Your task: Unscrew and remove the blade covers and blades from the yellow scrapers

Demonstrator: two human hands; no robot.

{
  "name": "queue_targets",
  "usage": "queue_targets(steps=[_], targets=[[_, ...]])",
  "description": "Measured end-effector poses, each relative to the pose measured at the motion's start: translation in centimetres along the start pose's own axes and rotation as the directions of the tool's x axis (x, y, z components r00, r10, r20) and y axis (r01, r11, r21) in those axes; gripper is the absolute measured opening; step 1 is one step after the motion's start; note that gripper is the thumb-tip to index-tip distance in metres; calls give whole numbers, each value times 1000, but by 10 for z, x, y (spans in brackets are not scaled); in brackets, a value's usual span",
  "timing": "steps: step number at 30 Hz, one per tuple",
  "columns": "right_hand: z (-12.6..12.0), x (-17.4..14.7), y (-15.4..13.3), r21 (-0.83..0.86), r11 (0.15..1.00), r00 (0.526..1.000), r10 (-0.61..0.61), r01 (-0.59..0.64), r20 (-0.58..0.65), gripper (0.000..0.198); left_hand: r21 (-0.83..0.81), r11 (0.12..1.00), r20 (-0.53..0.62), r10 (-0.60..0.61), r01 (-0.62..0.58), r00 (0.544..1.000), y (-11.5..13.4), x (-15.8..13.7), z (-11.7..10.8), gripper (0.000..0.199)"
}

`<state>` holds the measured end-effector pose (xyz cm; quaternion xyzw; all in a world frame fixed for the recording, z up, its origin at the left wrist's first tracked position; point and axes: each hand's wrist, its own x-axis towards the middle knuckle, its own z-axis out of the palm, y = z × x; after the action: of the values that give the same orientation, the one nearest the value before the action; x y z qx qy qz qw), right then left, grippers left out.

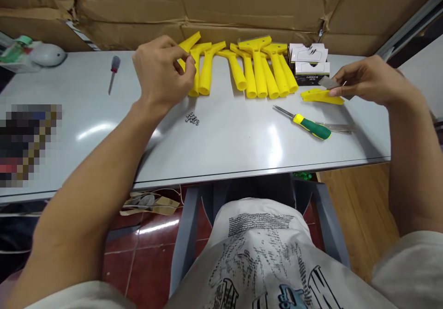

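Observation:
My left hand (161,71) hovers over the left end of a row of yellow plastic scraper handles (258,66), its fingertips pinched on the head of one yellow scraper handle (194,55). My right hand (368,79) holds a thin grey metal blade (328,83) between thumb and fingers, right above a flat yellow scraper part (321,96) lying on the grey table (224,147). A small pile of screws (192,118) lies below my left hand. A green and yellow screwdriver (306,123) lies below my right hand.
Small white and black boxes (309,60) stand stacked behind the yellow part. A red-handled screwdriver (113,72) lies at the far left, with a tape dispenser (31,54) beyond it. Another blade (337,127) lies beside the green screwdriver. Cardboard (221,4) lines the back edge.

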<state>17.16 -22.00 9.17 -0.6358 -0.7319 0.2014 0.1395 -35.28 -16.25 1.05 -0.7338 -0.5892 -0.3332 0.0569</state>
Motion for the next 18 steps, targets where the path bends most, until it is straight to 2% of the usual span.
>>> queue_targets(steps=[3, 7, 13, 18], targets=[[10, 12, 1, -46, 999, 998, 25, -23, 52, 14, 42, 999, -29, -7, 8, 1000, -3, 1, 2, 23], [16, 16, -1, -124, 992, 999, 7, 0, 53, 12, 61, 998, -58, 14, -10, 998, -11, 3, 4, 16], [20, 16, -1, -139, 990, 999, 16, -12, 31, 8, 29, 999, -6, -43, 43, 999, -13, 2, 2, 17], [14, 6, 1, -153, 988, 999, -13, 6, -45, 18, 95, 995, -68, 2, 5, 998, -7, 1, -5, 25]])
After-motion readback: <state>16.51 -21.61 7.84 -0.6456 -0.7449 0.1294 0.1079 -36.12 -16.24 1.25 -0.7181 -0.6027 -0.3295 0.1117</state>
